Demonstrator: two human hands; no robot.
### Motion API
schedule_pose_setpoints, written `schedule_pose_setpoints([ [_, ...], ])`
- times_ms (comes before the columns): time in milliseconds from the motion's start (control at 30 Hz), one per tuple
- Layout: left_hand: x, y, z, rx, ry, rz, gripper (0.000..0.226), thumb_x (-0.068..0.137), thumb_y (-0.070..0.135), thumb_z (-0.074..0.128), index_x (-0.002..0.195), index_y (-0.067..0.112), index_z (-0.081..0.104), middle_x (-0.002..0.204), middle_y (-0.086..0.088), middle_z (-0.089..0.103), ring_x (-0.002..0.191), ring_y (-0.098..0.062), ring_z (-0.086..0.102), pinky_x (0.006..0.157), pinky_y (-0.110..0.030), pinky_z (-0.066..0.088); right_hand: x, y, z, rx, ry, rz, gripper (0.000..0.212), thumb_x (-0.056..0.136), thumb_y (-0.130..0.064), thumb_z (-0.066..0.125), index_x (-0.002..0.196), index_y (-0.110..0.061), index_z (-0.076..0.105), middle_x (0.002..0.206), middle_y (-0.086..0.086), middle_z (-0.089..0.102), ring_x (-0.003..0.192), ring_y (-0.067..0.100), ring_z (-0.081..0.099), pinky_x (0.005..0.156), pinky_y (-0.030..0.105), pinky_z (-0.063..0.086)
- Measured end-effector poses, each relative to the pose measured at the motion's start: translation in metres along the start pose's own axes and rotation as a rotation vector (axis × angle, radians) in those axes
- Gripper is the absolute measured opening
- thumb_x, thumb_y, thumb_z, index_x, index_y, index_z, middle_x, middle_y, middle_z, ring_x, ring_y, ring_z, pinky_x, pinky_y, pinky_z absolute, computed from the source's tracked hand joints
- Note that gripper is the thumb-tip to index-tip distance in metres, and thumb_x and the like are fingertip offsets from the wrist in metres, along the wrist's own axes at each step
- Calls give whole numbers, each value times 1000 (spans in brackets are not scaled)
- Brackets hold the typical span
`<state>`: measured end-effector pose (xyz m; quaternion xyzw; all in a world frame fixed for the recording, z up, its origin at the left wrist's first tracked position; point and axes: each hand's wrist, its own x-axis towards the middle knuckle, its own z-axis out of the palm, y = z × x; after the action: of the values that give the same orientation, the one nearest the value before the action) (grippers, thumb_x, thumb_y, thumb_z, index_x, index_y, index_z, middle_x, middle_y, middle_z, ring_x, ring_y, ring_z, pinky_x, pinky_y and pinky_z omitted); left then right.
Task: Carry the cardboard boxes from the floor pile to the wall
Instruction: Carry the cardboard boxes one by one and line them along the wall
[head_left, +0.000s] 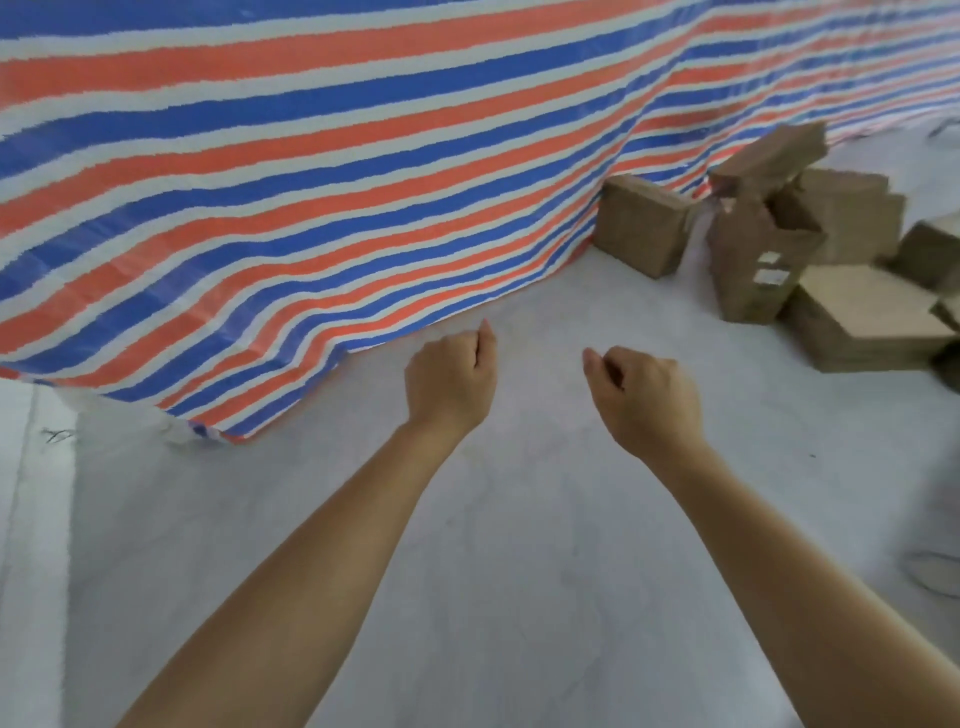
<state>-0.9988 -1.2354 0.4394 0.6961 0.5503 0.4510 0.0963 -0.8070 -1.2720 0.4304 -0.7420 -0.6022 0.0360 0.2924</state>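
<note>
Grey floor (519, 571), striped tarp (311, 182), cardboard boxes (753, 260) heaped right, one upright, left hand (449, 382), right hand (644, 402), fingers curled, empty

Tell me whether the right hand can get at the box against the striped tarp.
Probably not yet: the right hand hangs well short of the box; bare floor between, nothing blocking.
</note>
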Motion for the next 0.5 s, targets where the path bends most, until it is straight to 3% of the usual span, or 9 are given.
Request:
schedule_pose_setpoints([
  [167,73,39,144,-78,-188,120,38,103,32,51,76,10,66,72,-6,65,69,-18,65,67,-45,60,80,118,-5,-34,154,170,54,101,-43,46,57,-13,38,51,3,46,54,30,49,52,33,29],
  [333,141,72,258,-61,-341,98,49,104,36,45,59,20,53,55,3,52,52,-12,55,59,-42,56,176,206,-1,-41,179,228,55,101,-41,48,56,-12,38,48,2,42,50,28,46,48,32,25],
  [500,221,100,327,-123,-262,149,39,102,30,52,73,7,64,66,-6,62,62,-19,61,63,-39,57,280,249,-7,-52,177,237,53,101,-42,46,59,-11,43,51,4,47,50,26,47,47,31,29],
])
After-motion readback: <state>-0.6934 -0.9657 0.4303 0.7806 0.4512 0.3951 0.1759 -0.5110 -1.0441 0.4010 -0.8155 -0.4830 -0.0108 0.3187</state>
